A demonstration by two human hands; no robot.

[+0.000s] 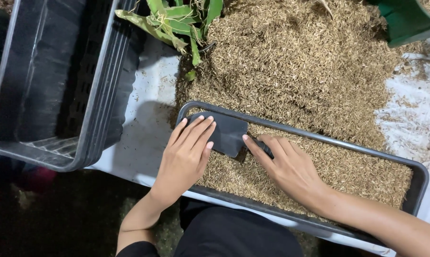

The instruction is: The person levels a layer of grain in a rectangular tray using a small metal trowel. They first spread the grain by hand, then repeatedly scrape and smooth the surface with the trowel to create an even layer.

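Scraper [229,134] at tray's [417,190] left end, on husk [348,171].
Left hand [186,154] released, flat on blade; right hand [286,166] clenched round handle. Crates [58,81] at worktop's [150,133] left edge.

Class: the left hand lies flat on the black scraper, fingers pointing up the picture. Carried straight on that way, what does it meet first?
Probably the tray rim, just beyond the left hand and scraper; the husk heap lies behind.

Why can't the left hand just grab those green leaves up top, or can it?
Probably yes. The left hand lies flat on the black flat scraper in the long black tray; nothing but loose brown husks lies between it and the green leaves.
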